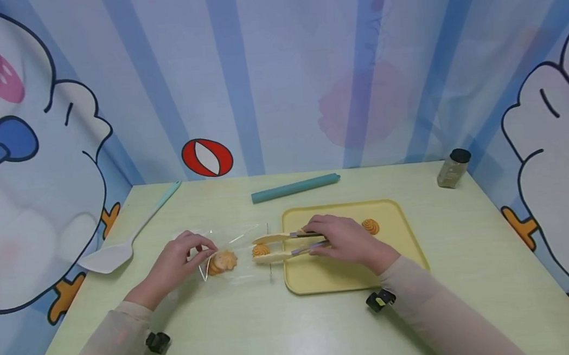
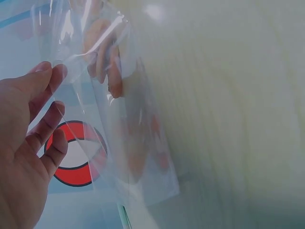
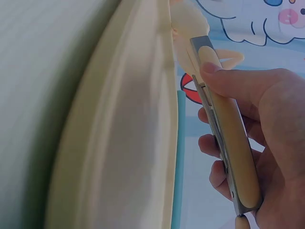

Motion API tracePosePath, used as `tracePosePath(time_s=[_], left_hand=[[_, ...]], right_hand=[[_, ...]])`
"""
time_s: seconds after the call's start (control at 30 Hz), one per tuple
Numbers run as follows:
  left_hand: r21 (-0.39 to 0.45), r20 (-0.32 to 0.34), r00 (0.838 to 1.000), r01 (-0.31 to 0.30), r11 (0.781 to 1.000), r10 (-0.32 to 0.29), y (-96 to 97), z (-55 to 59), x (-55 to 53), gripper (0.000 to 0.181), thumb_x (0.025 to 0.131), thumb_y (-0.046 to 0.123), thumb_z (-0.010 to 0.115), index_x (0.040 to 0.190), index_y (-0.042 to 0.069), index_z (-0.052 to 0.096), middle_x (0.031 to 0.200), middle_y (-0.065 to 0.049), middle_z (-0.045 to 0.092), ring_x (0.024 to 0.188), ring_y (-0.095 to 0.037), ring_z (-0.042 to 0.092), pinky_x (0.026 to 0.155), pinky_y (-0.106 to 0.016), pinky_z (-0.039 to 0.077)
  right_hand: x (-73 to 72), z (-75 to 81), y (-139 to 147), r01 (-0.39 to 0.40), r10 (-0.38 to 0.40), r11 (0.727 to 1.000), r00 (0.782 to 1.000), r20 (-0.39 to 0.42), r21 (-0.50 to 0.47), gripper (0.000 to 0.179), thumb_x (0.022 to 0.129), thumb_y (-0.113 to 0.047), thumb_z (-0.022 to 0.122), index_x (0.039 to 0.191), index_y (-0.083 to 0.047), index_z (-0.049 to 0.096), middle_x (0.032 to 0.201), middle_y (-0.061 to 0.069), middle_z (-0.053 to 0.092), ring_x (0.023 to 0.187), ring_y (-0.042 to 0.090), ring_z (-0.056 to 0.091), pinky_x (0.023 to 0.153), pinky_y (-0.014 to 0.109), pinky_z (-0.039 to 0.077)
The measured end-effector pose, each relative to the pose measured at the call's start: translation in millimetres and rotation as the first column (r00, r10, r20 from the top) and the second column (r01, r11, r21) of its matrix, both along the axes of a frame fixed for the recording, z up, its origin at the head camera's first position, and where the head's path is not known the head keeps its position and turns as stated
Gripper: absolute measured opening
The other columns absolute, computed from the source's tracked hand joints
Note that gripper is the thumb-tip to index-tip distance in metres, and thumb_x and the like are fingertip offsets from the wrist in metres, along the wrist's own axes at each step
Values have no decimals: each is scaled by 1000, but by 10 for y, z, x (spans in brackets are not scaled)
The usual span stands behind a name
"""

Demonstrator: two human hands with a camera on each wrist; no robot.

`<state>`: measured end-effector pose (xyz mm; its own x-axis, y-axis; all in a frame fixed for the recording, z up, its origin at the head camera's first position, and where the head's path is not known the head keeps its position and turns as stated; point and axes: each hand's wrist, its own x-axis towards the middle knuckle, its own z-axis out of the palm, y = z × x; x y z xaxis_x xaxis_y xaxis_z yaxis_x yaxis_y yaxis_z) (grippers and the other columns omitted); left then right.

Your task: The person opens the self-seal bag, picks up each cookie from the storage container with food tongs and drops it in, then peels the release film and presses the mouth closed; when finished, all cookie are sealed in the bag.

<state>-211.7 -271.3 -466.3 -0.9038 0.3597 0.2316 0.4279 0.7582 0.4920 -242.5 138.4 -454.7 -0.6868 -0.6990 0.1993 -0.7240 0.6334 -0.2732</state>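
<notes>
My left hand pinches the edge of a clear plastic bag between thumb and forefinger. Inside the bag, several golden cookies lie bunched near that hand. My right hand grips a pair of tongs with silver-edged, cream handles. Between the cream tong tips, a swirled cookie sits at the bag's right-hand end, left of the yellow tray. One more swirled cookie rests on the tray, beyond the right hand.
At the left of the table lies a white spatula with a mint handle. A teal rod lies behind the tray. Toward the back right corner stands a black-lidded jar. A patterned curtain hangs right behind the table.
</notes>
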Motion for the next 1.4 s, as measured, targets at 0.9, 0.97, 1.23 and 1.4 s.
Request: tracePosePath(time_s=[0.9, 0.97, 1.23, 1.4], left_hand=[[5, -19, 1000, 14, 1000, -14, -6, 12, -12, 17, 95, 10, 75, 106, 23, 75, 102, 6, 72, 90, -12, 57, 73, -35, 51], [3, -10, 1000, 11, 1000, -10, -12, 6, -12, 18, 95, 10, 75, 106, 24, 75, 103, 6, 72, 91, -13, 57, 73, -34, 51], [12, -15, 1000, 8, 1000, -8, -17, -13, -11, 17, 94, 12, 76, 106, 24, 75, 103, 6, 72, 90, -12, 56, 73, -32, 50], [9, -20, 1000, 4, 1000, -4, -15, 0, -5, 16, 95, 12, 75, 106, 24, 75, 104, 6, 73, 88, -11, 54, 72, -28, 49]], right_hand=[[-64, -122, -577, 11, -3, 996, 997, 80, -93, 43, 98, -40, 71, 133, -16, 66, 120, -2, 68, 99, 14, 64, 86, 39, 55], [-62, -121, -583, 14, -6, 996, 996, 87, -93, 43, 98, -40, 72, 133, -16, 66, 119, -2, 68, 98, 15, 65, 85, 39, 54], [-40, -100, -573, 25, -18, 996, 996, 82, -88, 44, 97, -39, 72, 134, -16, 66, 121, -2, 68, 101, 16, 66, 88, 39, 55], [-9, -77, -505, 46, -41, 996, 997, 59, -81, 44, 97, -38, 73, 134, -15, 66, 122, -1, 68, 104, 15, 66, 90, 40, 56]])
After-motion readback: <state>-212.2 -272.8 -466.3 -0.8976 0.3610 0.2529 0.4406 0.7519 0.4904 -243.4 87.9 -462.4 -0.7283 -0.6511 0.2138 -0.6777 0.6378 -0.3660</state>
